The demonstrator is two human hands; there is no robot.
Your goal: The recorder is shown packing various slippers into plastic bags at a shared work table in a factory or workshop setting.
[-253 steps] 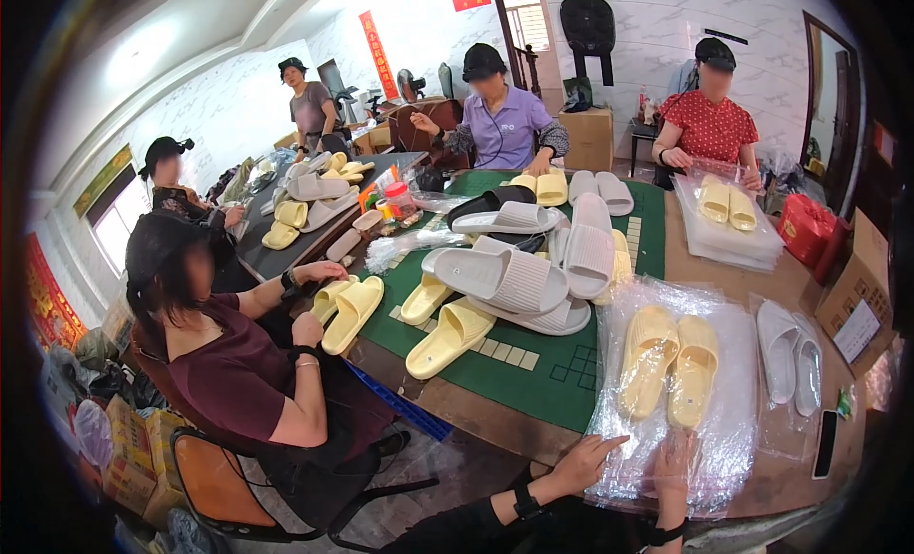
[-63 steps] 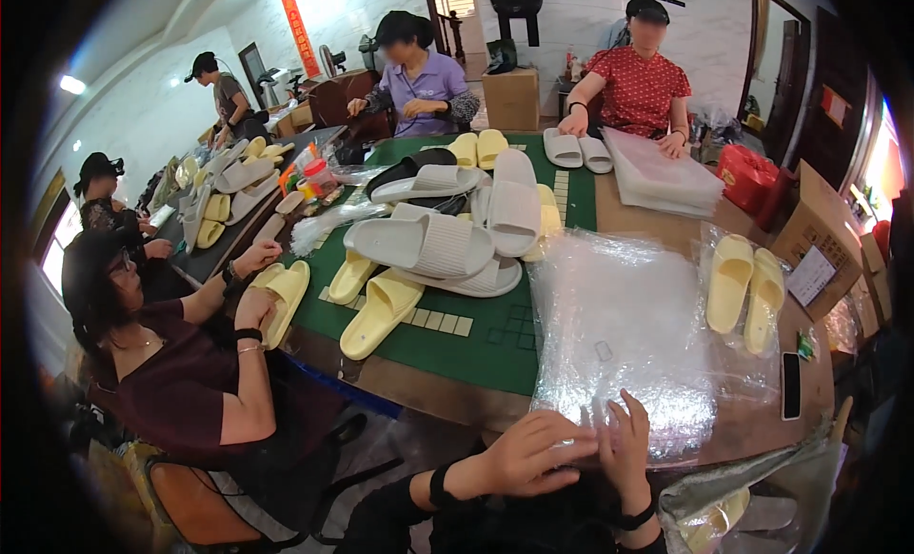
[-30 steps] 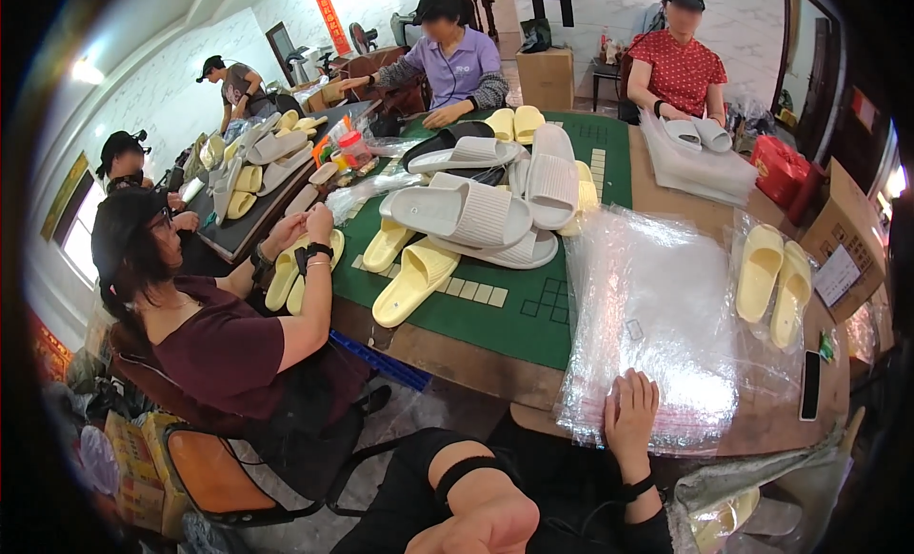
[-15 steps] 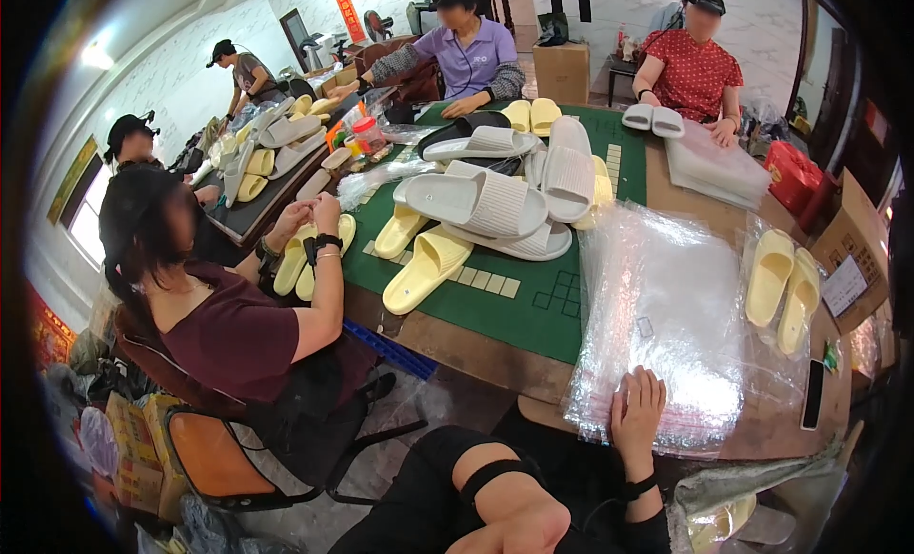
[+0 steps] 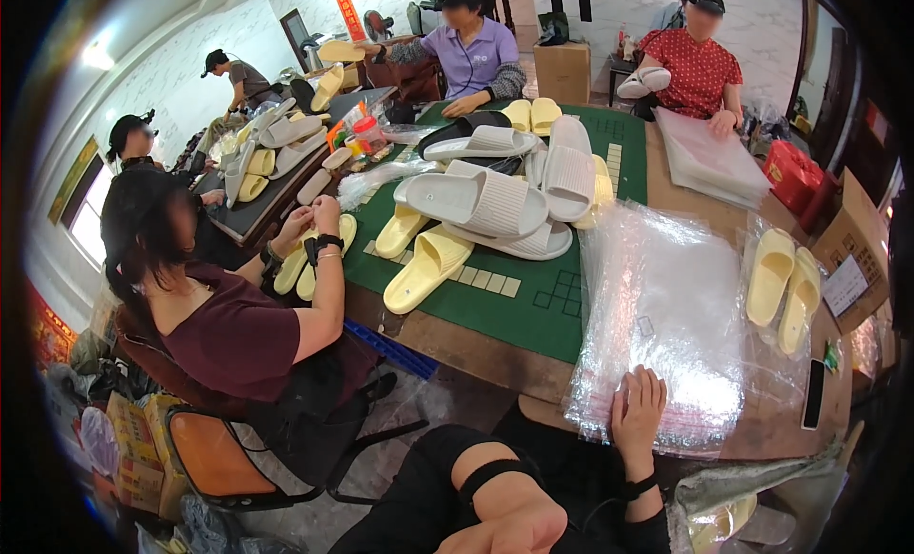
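Observation:
My right hand [image 5: 638,411] lies palm down on the near edge of a stack of clear plastic bags [image 5: 666,297], fingers stretched out and holding nothing. My left hand [image 5: 519,530] is bent in at the lower edge, below a black wristband [image 5: 500,473]; its fingers are cut off by the picture's edge, so their pose does not show. Right of the stack lies a pair of yellow slippers [image 5: 783,287] in a clear bag. Beyond, on a green mat [image 5: 533,311], a heap of grey slippers [image 5: 476,197] and yellow slippers [image 5: 428,268] is piled up.
A black phone [image 5: 813,395] lies near the table's right edge, by a cardboard box [image 5: 847,259]. A co-worker in maroon [image 5: 228,316] sits at my left. Across the table are a co-worker in purple [image 5: 471,59] and one in red [image 5: 695,69], beside another bag stack [image 5: 714,154].
The co-worker in red has lifted grey slippers off the bags toward the body. The one in purple now holds a yellow slipper up at the left. My left hand shifted slightly; my right stayed put.

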